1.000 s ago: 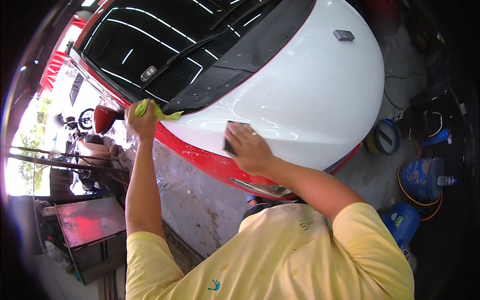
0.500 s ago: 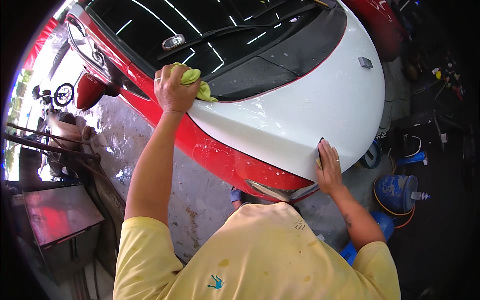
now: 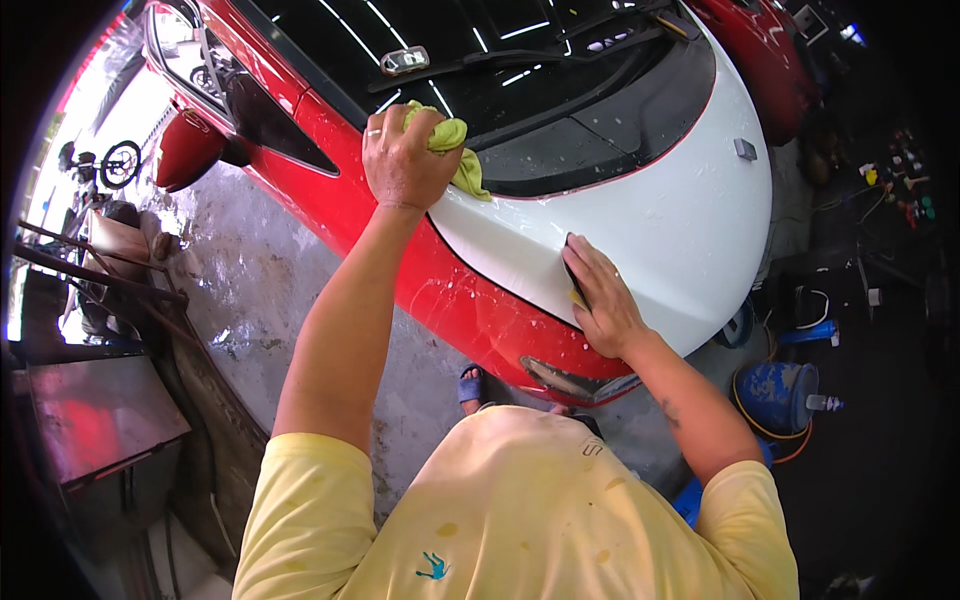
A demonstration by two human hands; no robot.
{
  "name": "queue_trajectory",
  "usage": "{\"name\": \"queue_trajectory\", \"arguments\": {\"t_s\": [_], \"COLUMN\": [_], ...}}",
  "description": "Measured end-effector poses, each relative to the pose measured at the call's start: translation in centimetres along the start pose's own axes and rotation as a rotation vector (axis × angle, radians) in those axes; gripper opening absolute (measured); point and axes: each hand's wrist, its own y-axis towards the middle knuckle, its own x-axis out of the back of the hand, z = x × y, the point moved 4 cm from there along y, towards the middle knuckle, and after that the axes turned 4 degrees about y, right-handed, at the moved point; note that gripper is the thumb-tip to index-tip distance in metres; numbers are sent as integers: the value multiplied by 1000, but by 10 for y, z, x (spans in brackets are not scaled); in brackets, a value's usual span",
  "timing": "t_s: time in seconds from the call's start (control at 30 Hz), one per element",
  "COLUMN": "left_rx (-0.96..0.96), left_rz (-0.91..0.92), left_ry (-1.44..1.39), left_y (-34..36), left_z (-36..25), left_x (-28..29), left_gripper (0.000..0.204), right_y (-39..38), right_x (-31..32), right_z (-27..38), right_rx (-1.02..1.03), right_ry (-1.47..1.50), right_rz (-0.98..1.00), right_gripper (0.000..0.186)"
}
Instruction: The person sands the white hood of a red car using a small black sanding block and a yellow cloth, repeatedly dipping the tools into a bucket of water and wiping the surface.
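My left hand (image 3: 408, 165) is closed around a crumpled yellow-green cloth (image 3: 468, 172) at the rear corner of a car's white hood (image 3: 670, 240), beside the windshield. Part of the cloth hangs over the hood edge. My right hand (image 3: 608, 305) lies on the hood's near side, fingers pointing forward and to the left. Under its palm is a thin dark pad (image 3: 574, 275) with a yellowish edge, pressed to the white paint; most of it is hidden by the hand. Whitish drips and specks mark the red fender (image 3: 470, 310) below.
A small grey block (image 3: 745, 150) sits on the hood's far side. A silver oval object (image 3: 405, 61) shows at the windshield. The headlight (image 3: 565, 380) is near my body. A blue drum (image 3: 775, 395) with a hose stands at right, a metal cabinet (image 3: 105, 410) at left.
My right hand has slid with the pad from near the hood's front back toward the windshield. My left hand keeps the cloth at the same corner; the view has shifted.
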Motion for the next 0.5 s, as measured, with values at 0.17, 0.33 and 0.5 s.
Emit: {"name": "queue_trajectory", "arguments": {"t_s": [0.17,0.33,0.5], "left_rx": [-222,-362,-99], "left_rz": [149,235,-16], "left_ry": [-37,-59,-106], "left_y": [13,31,29], "left_z": [-14,30,31], "left_x": [10,16,8], "left_gripper": [57,49,45], "right_y": [96,74,66], "right_x": [-40,-17,-28], "right_z": [52,36,42], "right_rx": [92,68,80], "right_ry": [76,91,94], "right_rz": [-68,111,32], "right_gripper": [84,81,82]}}
